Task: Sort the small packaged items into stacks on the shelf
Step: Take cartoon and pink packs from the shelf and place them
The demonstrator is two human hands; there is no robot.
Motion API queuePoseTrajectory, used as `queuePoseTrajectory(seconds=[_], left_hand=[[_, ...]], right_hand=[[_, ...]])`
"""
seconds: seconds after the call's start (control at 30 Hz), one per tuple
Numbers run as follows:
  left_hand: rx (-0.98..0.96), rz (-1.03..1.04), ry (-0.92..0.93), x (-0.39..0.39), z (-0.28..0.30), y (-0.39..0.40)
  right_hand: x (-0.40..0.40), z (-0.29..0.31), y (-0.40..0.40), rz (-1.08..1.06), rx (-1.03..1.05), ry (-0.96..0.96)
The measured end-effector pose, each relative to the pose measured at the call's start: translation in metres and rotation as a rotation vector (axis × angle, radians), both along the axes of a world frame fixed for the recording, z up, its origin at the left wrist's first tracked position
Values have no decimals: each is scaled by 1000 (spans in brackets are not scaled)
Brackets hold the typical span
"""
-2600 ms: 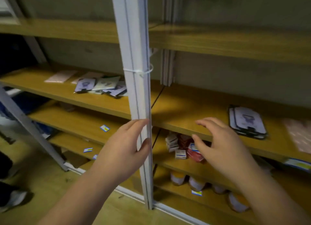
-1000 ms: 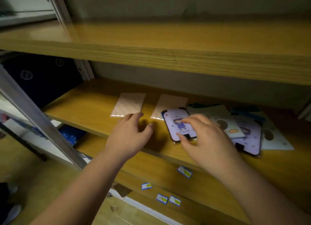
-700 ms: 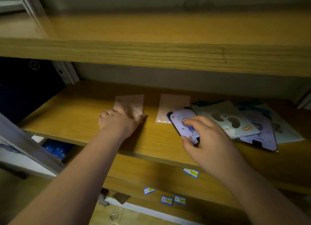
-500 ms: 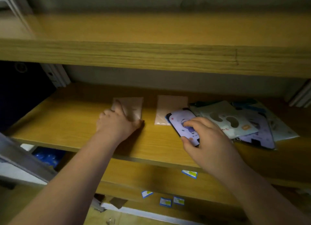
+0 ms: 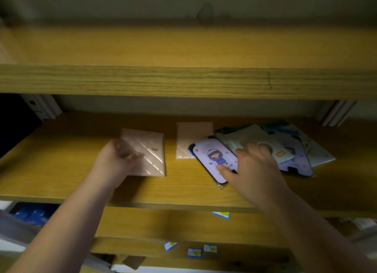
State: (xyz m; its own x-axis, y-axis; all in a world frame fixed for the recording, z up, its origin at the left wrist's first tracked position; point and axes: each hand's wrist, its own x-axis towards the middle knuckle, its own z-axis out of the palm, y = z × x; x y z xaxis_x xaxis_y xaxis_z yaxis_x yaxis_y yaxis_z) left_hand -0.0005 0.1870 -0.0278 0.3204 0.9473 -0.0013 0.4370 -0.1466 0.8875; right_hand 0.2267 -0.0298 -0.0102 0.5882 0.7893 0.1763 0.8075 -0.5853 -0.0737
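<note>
Two bare hands reach onto the middle wooden shelf (image 5: 61, 170), which sits under another board of the same yellow wood. At the far left a pale metal upright (image 5: 43, 109) stands at the back corner against a dark opening. The left hand (image 5: 116, 162) lies knuckles-up on the left edge of a pink packet (image 5: 148, 154), its fingers curled down onto the packet's left side; motion blur hides whether they pinch the edge or only press on it. That packet lies flat on the board, its clear wrap catching diagonal glints. Just to its right, apart from it, a second pink packet (image 5: 190, 140) lies flat nearer the back wall. Overlapping that one's right corner is a purple packaged phone case (image 5: 214, 158) printed with a cartoon figure, lying at a slant. The right hand (image 5: 253, 166) rests on it with fingers loosely spread, the thumb touching the case's lower right part and the other fingers reaching onto the loose pile of packets (image 5: 289, 148) beyond, where pale green, purple and blue-edged items overlap untidily. Below the shelf's front edge, small blue-and-yellow labels (image 5: 221, 214) are stuck on the lower boards.
</note>
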Motion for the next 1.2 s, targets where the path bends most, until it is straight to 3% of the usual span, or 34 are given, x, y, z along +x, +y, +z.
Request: queuePoseTrajectory(seconds=[0.1,0.47,0.63,0.8,0.97,1.1,1.2], left_hand=[[-147,-30,-140,-7,-1,-6],[-262,-117,-452,-7,18,-63],[-290,-136,-512,-8,17,-69],[-353,-139,-535,5,9,-80],[-402,-100,-591,27,10,-102],[-418,-121,-631,41,23,-133],[-408,-150,-650,49,33,-162]], right_hand=[[-1,-3,6,-14,-45,-45],[-12,4,17,-73,-24,51],[-8,21,14,-47,190,567],[1,33,-12,-153,432,1069],[3,38,-51,-239,619,1172],[5,48,-85,-305,751,1376],[7,55,-115,-309,791,1366]])
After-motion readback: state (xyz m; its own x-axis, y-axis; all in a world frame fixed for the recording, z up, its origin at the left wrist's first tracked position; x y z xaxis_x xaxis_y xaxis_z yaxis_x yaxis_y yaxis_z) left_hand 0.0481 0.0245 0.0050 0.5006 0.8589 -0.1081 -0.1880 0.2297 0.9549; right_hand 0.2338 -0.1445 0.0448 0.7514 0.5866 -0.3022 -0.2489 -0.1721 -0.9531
